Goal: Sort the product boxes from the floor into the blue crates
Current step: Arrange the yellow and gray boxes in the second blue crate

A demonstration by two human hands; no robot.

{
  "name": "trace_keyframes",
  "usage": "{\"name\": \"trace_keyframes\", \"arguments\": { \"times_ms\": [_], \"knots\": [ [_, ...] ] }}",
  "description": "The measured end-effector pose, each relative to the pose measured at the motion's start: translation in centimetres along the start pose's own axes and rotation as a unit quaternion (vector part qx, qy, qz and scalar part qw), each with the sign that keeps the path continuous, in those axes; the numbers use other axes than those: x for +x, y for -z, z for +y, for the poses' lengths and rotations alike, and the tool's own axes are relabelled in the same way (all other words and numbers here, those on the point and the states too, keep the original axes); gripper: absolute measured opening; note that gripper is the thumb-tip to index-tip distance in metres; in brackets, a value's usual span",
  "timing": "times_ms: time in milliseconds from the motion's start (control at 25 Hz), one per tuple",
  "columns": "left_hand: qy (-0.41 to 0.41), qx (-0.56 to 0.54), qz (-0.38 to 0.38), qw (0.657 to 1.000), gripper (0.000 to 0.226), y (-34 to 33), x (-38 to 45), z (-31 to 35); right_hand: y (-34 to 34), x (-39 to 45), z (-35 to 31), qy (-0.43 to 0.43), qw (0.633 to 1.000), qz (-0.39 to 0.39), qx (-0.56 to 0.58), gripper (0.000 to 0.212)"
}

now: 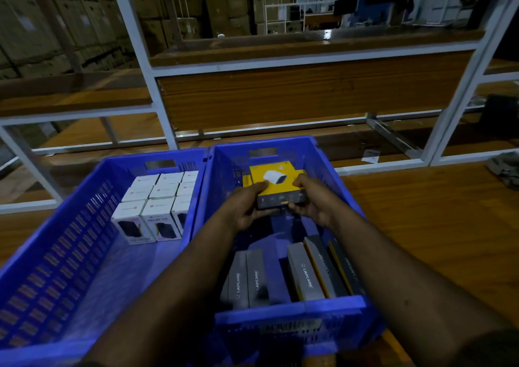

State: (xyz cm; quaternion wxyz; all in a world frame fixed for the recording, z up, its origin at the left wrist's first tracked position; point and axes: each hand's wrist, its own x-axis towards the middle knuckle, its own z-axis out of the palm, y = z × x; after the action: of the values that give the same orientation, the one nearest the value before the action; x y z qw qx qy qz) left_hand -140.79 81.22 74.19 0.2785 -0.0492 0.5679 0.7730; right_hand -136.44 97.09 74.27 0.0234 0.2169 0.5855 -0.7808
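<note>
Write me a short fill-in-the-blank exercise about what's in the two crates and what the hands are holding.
1. Both hands, left hand and right hand, hold a ____ box over the right crate.
2. The white boxes stand in the ____ crate.
3. The grey boxes in the right crate read ____.

Missing words: yellow; left; LAPCARE

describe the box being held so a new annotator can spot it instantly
Find the right blue crate of the two side by side. Above its far end, both hands, left hand and right hand, grip the yellow box. It alone is yellow-topped; neighbours are grey Lapcare boxes.
</note>
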Motion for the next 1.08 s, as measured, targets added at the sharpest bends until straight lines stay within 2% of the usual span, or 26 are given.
{"name": "trace_keyframes", "arguments": {
  "times_ms": [40, 160, 200, 360, 480, 600, 680, 760, 880, 1000, 1080],
  "knots": [
    [0.029, 0.021, -0.006, 0.999, 0.031, -0.5, -0.1, -0.4, 0.1, 0.3, 0.2, 0.0, 0.999, 0.034, -0.018, 0.016],
    [0.085, 0.07, -0.02, 0.994, 0.029, -0.9, 0.0, -1.0, 0.9, 1.1, 0.5, 0.039, 0.982, 0.153, -0.105, 0.059],
    [0.099, 0.081, -0.024, 0.991, 0.029, -1.0, 0.2, -1.1, 1.2, 1.3, 0.7, 0.04, 0.978, 0.165, -0.121, 0.062],
    [0.159, 0.072, -0.029, 0.984, 0.027, -1.1, 0.1, -1.2, 1.2, 0.2, 0.2, -0.001, 0.987, 0.131, -0.092, 0.03],
    [0.168, 0.027, -0.027, 0.985, 0.027, -0.8, -0.2, -0.8, 1.3, -0.9, -0.5, 0.029, 0.985, 0.113, -0.13, 0.025],
    [0.17, -0.015, -0.034, 0.985, 0.028, -0.1, -0.1, -0.2, 1.0, -2.4, -0.9, 0.088, 0.98, 0.046, -0.175, 0.036],
    [0.162, -0.034, -0.027, 0.986, 0.04, 0.7, 0.0, 0.1, 0.8, -3.1, -1.1, 0.122, 0.974, -0.021, -0.192, 0.041],
    [0.154, -0.032, -0.015, 0.988, 0.06, 1.5, 0.0, 0.3, 0.9, -3.2, -1.2, 0.144, 0.971, -0.06, -0.183, 0.037],
    [0.136, -0.028, -0.028, 0.99, 0.078, 2.3, -0.7, 0.9, 1.1, -2.6, -1.0, 0.152, 0.975, -0.013, -0.162, 0.036],
    [0.131, -0.003, -0.027, 0.991, 0.078, 2.1, -1.1, 1.1, 1.4, -2.2, -0.9, 0.149, 0.974, 0.064, -0.155, 0.042],
    [0.133, 0.013, -0.019, 0.991, 0.081, 1.8, -1.4, 1.1, 1.5, -2.1, -0.8, 0.152, 0.973, 0.086, -0.15, 0.043]
  ]
}}
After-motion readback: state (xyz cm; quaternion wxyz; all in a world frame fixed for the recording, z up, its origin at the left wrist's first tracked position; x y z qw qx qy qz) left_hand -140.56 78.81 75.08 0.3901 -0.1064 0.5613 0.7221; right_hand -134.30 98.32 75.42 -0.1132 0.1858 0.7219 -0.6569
